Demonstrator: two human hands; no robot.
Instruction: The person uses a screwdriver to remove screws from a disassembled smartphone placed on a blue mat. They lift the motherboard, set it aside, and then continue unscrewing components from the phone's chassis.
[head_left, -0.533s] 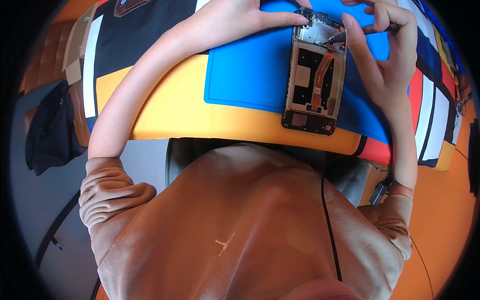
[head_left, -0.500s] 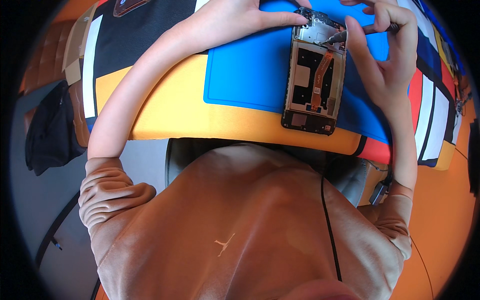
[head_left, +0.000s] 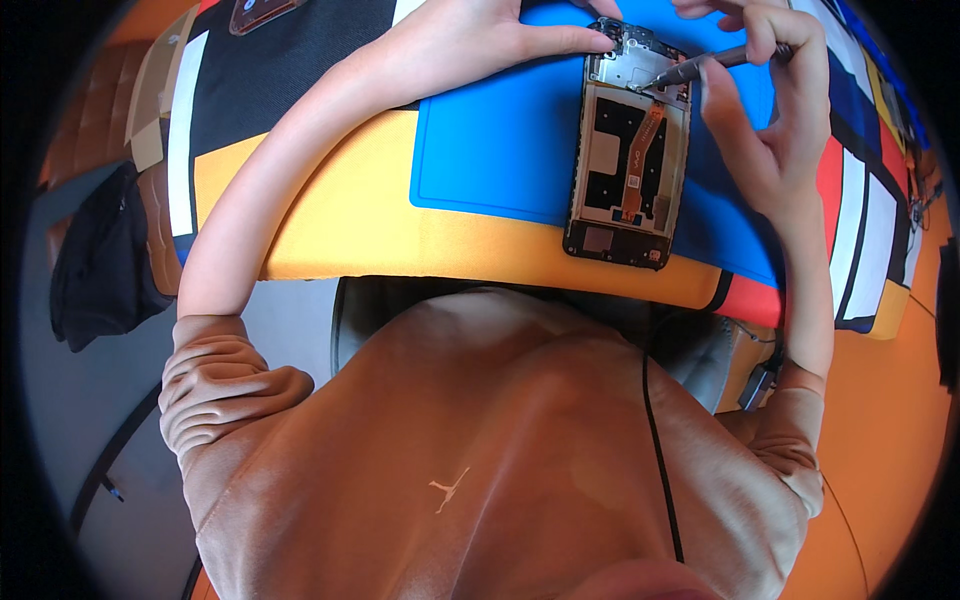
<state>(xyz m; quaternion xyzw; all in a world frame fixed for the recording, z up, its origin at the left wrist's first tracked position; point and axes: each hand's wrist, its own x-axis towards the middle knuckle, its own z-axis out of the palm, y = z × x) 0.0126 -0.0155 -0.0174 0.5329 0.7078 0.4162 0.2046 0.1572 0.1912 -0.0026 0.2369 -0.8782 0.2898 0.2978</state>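
Observation:
An opened smartphone, its back cover off, rests on a blue mat with its lower end reaching past the mat's near edge. Down its middle runs an orange-brown flex cable. My left hand grips the phone's upper left corner, thumb on the frame; its other fingers are partly cut off by the picture's top. In my right hand is a slim dark pen-like tool with a pointed tip. That tip meets the silvery plate near the phone's top, above the cable.
A colour-blocked cloth covers the table under the mat. At the far left lies a dark reddish-brown object, with a cardboard box and a black cloth item beyond the table's left side. A black cable hangs over my front.
My right thumb has shifted slightly right, away from the phone, baring more of the tool's shaft. The tool tip stays near the same spot; my left hand and the phone are nearly still.

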